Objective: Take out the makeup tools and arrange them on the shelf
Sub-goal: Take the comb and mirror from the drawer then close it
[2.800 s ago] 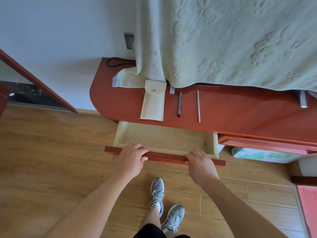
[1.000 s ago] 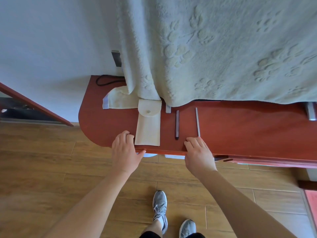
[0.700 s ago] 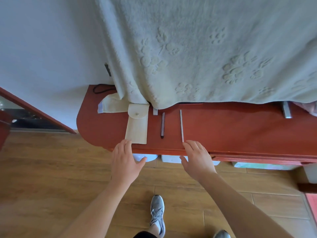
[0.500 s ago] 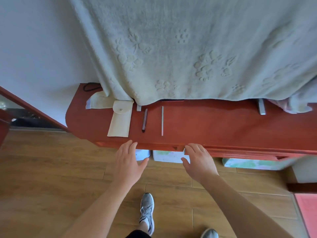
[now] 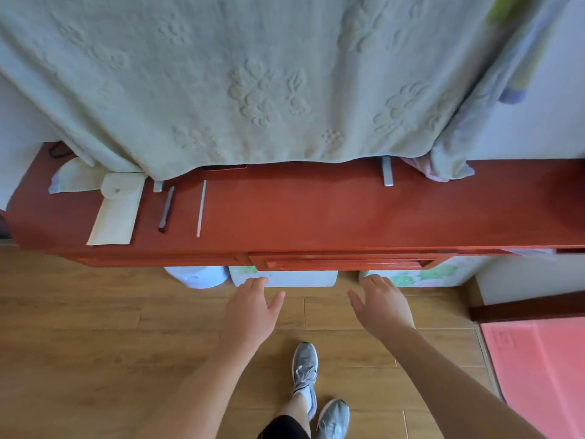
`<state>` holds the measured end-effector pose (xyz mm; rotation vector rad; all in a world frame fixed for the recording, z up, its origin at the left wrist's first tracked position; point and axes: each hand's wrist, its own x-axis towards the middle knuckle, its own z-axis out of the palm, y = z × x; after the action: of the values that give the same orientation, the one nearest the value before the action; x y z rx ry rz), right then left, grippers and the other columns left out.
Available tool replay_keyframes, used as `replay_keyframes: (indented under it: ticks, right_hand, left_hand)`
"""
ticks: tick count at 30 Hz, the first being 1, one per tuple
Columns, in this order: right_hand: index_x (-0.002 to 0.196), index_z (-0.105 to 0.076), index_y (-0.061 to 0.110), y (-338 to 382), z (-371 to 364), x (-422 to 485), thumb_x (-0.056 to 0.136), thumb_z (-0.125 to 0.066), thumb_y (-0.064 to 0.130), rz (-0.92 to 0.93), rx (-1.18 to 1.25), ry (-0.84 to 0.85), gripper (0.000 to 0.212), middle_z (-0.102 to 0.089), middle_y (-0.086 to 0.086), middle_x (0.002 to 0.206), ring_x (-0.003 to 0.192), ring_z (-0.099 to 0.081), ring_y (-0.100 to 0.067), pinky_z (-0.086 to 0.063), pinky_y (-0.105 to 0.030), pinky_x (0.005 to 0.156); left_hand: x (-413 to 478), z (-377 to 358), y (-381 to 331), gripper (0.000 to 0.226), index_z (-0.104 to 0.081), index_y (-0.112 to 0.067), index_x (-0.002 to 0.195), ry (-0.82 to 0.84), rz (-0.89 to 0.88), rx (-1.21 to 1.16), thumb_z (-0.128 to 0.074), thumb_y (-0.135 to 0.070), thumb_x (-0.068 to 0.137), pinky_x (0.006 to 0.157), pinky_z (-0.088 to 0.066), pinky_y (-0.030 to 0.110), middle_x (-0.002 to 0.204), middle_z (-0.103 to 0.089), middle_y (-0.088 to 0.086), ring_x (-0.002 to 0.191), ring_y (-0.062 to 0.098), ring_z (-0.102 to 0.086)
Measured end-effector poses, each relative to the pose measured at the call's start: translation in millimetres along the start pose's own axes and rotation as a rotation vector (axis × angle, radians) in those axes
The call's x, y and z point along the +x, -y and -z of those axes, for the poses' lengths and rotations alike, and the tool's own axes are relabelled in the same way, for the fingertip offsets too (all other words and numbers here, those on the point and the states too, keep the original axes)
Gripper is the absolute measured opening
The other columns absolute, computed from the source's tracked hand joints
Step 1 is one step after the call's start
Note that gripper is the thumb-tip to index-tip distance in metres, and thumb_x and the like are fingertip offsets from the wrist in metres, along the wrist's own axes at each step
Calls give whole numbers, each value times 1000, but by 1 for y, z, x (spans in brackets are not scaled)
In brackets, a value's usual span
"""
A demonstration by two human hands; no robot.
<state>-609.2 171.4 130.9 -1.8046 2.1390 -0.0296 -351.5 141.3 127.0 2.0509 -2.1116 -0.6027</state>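
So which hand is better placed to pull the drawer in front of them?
Right, marginally. Both hands are open and empty, but the right hand points under the drawer front well inside its width, while the left hand sits at its left corner.

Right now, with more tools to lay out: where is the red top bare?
The red top is bare between the white stick and the metal bracket, and right of it. Crowded at the left end: pouch, dark pencil.
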Motion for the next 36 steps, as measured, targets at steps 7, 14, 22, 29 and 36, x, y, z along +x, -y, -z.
replay_keyframes:
  ticks: [7, 14, 22, 29, 36]
  right_hand:
    - [117, -63, 11, -54, -50, 48, 94, -46, 50, -213, 112, -2, 48, -65, -6, 113, 108, -57, -27, -48, -35, 84]
    - [95, -70, 12, -75, -85, 83, 91, -43, 60, -426, 285, -50, 55, -70, -10, 95, 88, -64, -33, -48, -34, 67]
    - [107, -66, 11, -79, -93, 94, 84, -60, 59, -624, 664, -1, 54, -69, -6, 113, 108, -61, -28, -44, -32, 86]
    - [128, -49, 14, -75, -100, 98, 74, -80, 45, -786, 1174, -42, 69, -68, 4, 113, 104, -64, -17, -49, -39, 95]
    - [131, -44, 6, -73, -114, 102, 67, -83, 34, -802, 1480, -97, 80, -73, 1, 103, 103, -67, -17, -48, -45, 101]
  left_hand:
    - [55, -74, -29, 63, -61, -15, 128, 116, 218, -22, -42, -64, 93, 83, -51, 33, 123, -67, 0, 109, 19, -64]
    - [80, -124, -27, 95, -67, -3, 108, 191, 543, -254, -26, -84, 81, 74, -49, 32, 101, -73, 8, 93, 25, -67]
    - [86, -134, -49, 74, -36, 3, 145, 73, 618, -673, -55, -48, 95, 87, -40, 24, 127, -64, 9, 112, 19, -60]
    - [94, -149, -43, 54, -44, 8, 125, 14, 758, -1324, -70, -25, 91, 106, -47, 43, 107, -70, 12, 100, 14, -68]
    - [99, -142, -47, 19, -50, -5, 85, -26, 827, -1689, -61, 10, 89, 104, -48, 44, 73, -67, 4, 86, 21, -66]
